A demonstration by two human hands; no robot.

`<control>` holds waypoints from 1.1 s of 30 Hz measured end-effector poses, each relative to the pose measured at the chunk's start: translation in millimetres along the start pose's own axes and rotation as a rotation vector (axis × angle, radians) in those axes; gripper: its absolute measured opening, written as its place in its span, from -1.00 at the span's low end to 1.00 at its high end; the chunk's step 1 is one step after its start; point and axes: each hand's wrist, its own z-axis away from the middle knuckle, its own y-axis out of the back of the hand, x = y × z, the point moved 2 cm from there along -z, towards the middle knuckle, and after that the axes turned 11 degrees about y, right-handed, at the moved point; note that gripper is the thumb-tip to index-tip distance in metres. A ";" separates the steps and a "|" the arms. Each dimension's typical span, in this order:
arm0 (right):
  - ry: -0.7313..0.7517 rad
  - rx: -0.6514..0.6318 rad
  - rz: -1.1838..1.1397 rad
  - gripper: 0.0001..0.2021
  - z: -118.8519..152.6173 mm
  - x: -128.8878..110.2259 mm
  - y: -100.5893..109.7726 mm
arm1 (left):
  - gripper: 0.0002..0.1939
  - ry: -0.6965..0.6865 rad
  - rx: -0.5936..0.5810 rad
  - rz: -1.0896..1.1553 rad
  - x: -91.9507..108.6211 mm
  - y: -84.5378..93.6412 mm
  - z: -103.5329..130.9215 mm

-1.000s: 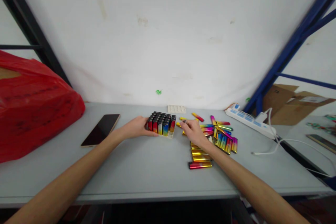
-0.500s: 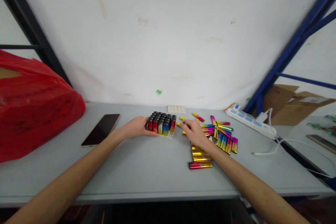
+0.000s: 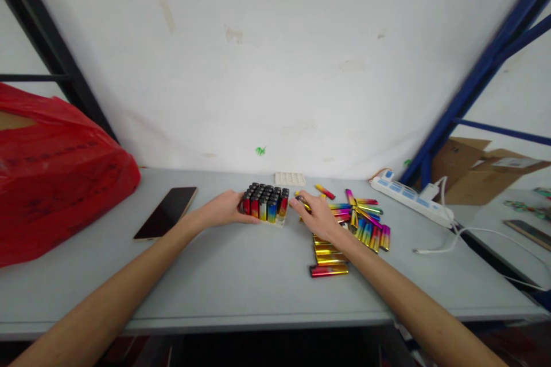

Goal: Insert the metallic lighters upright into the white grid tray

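Note:
Upright cigarette lighters (image 3: pixel 266 202) with black tops and shiny red, yellow and blue bodies stand packed in a pale tray (image 3: pixel 279 222). My left hand (image 3: pixel 226 208) grips the left side of this block, its thumb along the front. Just right of the tray, my right hand (image 3: pixel 317 215) is closed on a single lighter (image 3: pixel 303 202), mostly covered by the fingers. Under and beside that hand lies a spread of loose lighters (image 3: pixel 329 256) in metallic gold, red, blue and purple. Part of the spread is hidden by my hand and wrist.
Against the wall sits another pale tray (image 3: pixel 290 178) with rows of holes. A dark phone (image 3: pixel 167 212) lies on the left, near a red plastic bag (image 3: pixel 64 166). To the right are a white power strip (image 3: pixel 411 200), its cable and a cardboard box (image 3: pixel 477 175).
The lighter in my right hand has turned, so its yellow end no longer points left past the fingertips. My left hand and the filled tray stay in place.

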 end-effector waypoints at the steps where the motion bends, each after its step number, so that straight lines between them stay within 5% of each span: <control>1: 0.014 -0.009 0.008 -0.64 -0.3 -2.5 1.2 | -0.29 -0.001 0.002 -0.003 -0.3 -0.3 -0.2; 7: 0.170 -0.110 0.170 -0.61 -2.1 -11.0 5.8 | -0.27 0.000 0.005 -0.007 -1.8 -1.1 -1.5; 18: 0.026 -0.065 0.020 -0.55 -2.1 3.0 -8.0 | -0.30 -0.004 -0.002 -0.002 -0.3 -0.6 -0.3; 24: 0.030 -0.208 0.264 -0.67 -6.6 -1.4 -14.3 | -0.27 -0.018 0.013 -0.005 -1.2 -0.7 -0.7; 33: -0.044 -0.430 0.559 -0.53 -13.0 -24.2 -16.2 | -0.24 0.002 0.000 -0.016 -0.7 -1.1 -0.9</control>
